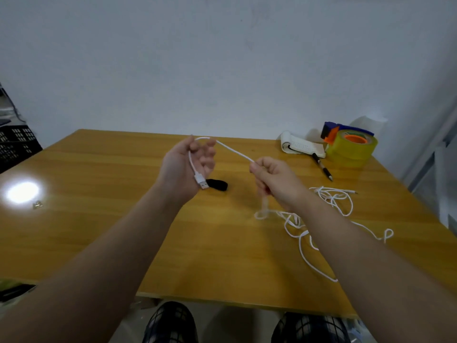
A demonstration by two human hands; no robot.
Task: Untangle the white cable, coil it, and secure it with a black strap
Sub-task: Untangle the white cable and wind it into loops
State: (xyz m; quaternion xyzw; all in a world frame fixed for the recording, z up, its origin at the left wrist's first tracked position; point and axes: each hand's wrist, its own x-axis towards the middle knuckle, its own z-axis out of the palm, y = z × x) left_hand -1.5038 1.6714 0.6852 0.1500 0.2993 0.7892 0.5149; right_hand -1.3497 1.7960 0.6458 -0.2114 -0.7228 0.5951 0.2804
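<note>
- Centrally, left hand [188, 164] holds the cable [232, 151] near its plug [200, 181].
- Right hand [277, 181] pinches it; the tangle lies lower right.
- Strap [218, 184] lies mid-table [99, 219].

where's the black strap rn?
Head view: the strap lies on the table, centre, just right of the USB plug hanging from the left hand.

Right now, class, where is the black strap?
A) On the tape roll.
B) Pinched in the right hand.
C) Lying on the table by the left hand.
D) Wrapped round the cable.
C: the black strap lies on the table beside the left hand, while that hand and the right hand hold the white cable.
</note>
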